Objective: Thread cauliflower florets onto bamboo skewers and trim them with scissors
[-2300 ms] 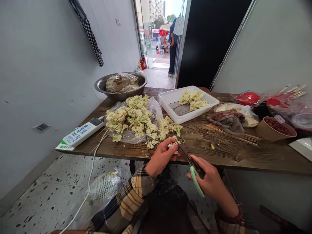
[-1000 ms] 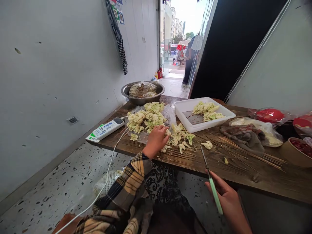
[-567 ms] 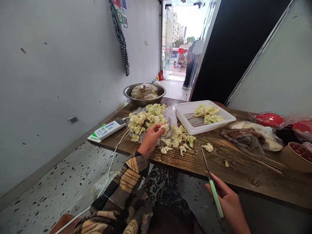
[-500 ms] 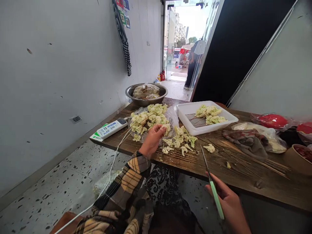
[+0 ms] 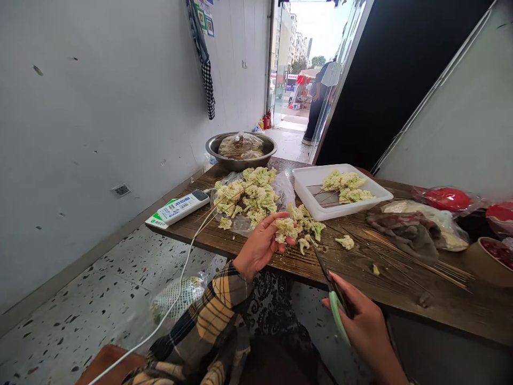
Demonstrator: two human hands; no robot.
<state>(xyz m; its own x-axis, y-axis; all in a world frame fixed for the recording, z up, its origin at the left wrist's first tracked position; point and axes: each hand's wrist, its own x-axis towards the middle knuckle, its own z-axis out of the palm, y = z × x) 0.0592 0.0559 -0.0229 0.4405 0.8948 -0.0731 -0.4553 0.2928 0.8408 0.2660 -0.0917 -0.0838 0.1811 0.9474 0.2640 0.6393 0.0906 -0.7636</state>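
My left hand (image 5: 262, 243) is closed around a cauliflower floret (image 5: 285, 230) just over the table's near edge. In my right hand (image 5: 363, 315) is a pair of scissors (image 5: 332, 291) with light green handles. Their dark blades point up and left, the tips close to the small cauliflower pieces below the held floret. Cut pieces (image 5: 303, 216) lie beside my left hand, and a bigger heap of cauliflower (image 5: 256, 191) rests on a clear plastic bag behind it. One loose floret (image 5: 345, 242) sits to the right of the blades.
A white tray (image 5: 302, 198) holds skewered cauliflower. Behind the heap stands a metal basin (image 5: 214, 152) with bagged contents. A white device with a cable (image 5: 182, 206) lies left. Thin skewers (image 5: 433, 262), a crumpled cloth (image 5: 409, 232) and a bowl (image 5: 487, 262) occupy the right.
My left hand has turned and shows more of its palm side, with a larger floret visible in it. My right hand has brought the scissors left and up, nearer the left hand.
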